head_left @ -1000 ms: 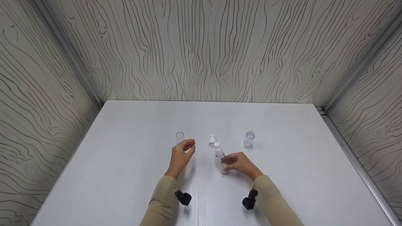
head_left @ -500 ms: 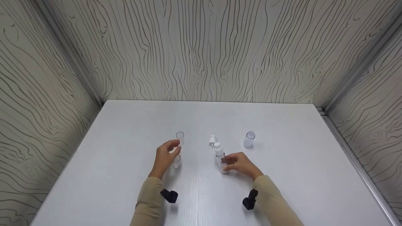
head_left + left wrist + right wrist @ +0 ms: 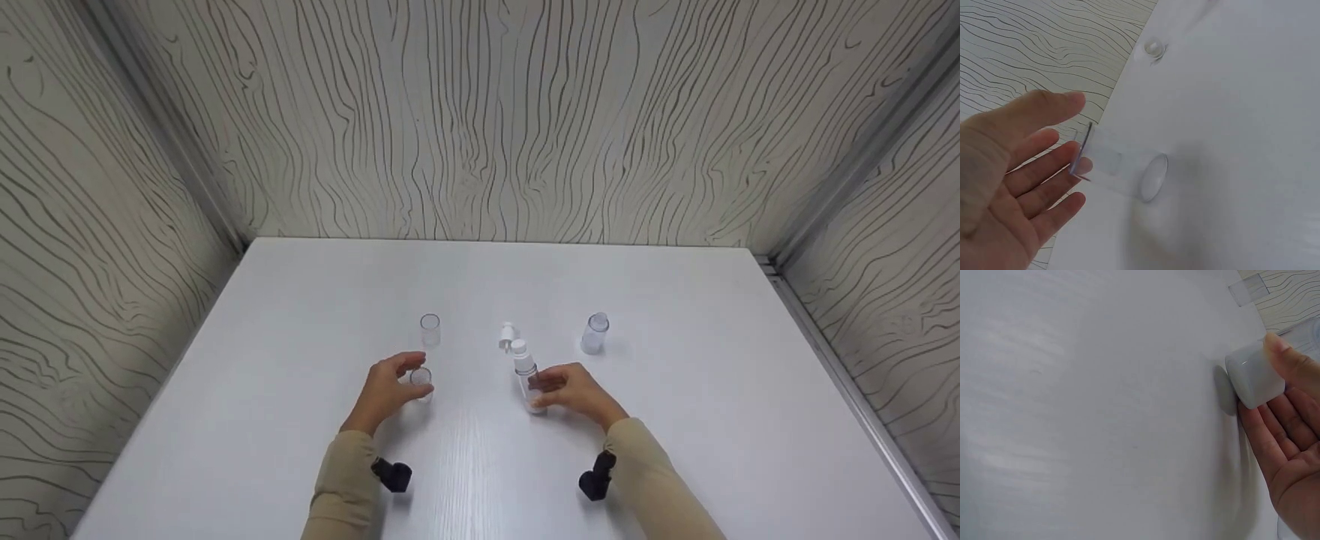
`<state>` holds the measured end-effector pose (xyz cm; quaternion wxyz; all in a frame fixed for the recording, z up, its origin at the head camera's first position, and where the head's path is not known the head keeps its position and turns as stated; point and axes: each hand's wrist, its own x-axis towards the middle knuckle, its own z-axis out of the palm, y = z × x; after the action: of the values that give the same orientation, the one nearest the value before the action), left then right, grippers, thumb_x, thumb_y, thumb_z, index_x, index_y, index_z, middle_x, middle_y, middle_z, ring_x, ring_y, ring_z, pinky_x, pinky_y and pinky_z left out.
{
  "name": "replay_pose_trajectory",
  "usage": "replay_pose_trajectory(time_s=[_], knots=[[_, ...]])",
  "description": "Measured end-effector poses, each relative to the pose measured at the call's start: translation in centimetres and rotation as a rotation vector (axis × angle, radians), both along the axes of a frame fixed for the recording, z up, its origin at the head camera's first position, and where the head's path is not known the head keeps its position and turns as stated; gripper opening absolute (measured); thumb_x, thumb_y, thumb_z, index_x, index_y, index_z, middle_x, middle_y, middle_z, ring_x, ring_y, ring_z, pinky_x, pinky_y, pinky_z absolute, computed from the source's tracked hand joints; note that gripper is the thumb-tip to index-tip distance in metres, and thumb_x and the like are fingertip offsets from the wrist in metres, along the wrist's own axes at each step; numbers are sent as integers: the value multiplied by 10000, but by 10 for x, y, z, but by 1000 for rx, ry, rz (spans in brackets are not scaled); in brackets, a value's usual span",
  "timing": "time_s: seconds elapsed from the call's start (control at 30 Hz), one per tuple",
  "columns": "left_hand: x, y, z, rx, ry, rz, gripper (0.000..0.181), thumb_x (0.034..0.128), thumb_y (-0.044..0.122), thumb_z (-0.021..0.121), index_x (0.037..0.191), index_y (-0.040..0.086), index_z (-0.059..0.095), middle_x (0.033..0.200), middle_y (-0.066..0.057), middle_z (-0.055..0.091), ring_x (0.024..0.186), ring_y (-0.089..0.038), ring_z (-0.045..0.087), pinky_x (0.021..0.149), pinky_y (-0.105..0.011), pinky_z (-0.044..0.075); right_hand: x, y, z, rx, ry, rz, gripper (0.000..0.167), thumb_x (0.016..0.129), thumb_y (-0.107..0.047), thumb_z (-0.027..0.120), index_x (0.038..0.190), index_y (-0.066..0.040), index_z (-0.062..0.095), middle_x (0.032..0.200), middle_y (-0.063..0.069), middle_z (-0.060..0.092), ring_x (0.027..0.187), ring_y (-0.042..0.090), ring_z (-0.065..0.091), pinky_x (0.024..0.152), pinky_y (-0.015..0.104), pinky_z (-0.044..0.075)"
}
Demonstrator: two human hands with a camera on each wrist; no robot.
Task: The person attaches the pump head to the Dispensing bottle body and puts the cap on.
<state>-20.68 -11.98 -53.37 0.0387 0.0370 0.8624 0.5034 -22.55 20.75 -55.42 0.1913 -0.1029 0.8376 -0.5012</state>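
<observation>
A clear open cup (image 3: 421,385) stands on the white table within the spread thumb and fingers of my left hand (image 3: 386,390). In the left wrist view the thumb of my left hand (image 3: 1016,163) is apart from the clear cup (image 3: 1120,166), with the fingers beside its far end. My right hand (image 3: 576,390) holds a clear bottle with a white top (image 3: 524,363), thumb and fingers round its lower part. The right wrist view shows the thumb of my right hand (image 3: 1297,433) against the bottle's whitish base (image 3: 1252,377).
Behind my left hand stands another clear cup (image 3: 430,331). A small white pump top (image 3: 507,335) is just behind the held bottle. Farther right stands a clear bottle (image 3: 593,336) without a white top. Wood-patterned panels (image 3: 480,120) border the table's back and sides.
My left hand has moved left and then nearer, uncovering the back cup and coming round the front one, which came into view beside it. My right hand and its bottle have stayed in place.
</observation>
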Motion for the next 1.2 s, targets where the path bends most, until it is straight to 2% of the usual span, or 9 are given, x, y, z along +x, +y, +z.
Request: replay_pose_trajectory(time_s=[0.3, 0.57, 0.97, 1.2], knots=[[4, -1, -11, -54, -24, 11, 468, 769, 42, 770, 1214, 20, 626, 1214, -142, 681, 1195, -320, 607, 1077, -455, 481, 3, -1, 2, -31, 19, 10, 500, 736, -103, 813, 1150, 109, 629, 1170, 265, 674, 1094, 350, 659, 975, 403, 557], [5, -2, -16, -57, 3, 16, 410, 809, 39, 729, 1209, 29, 634, 1208, -146, 682, 1188, -323, 614, 1064, -461, 492, 3, -1, 1, -18, 50, 7, 479, 731, -91, 811, 1133, 106, 639, 1139, 276, 680, 1055, 354, 670, 950, 415, 566], [4, -2, -16, -43, 12, 32, 395, 808, 32, 723, 1195, 20, 643, 1180, -141, 693, 1154, -311, 631, 1045, -452, 509, 3, -1, 3, -22, 56, 22, 463, 740, -77, 798, 1139, 97, 639, 1152, 269, 679, 1074, 372, 661, 963, 429, 558], [5, 1, -14, -23, 47, 20, 397, 811, 41, 727, 1193, -14, 633, 1150, -162, 699, 1117, -319, 644, 1023, -438, 524, 4, -1, 5, -17, 40, 22, 492, 764, -108, 793, 1173, 106, 620, 1183, 270, 667, 1110, 385, 647, 987, 450, 544]])
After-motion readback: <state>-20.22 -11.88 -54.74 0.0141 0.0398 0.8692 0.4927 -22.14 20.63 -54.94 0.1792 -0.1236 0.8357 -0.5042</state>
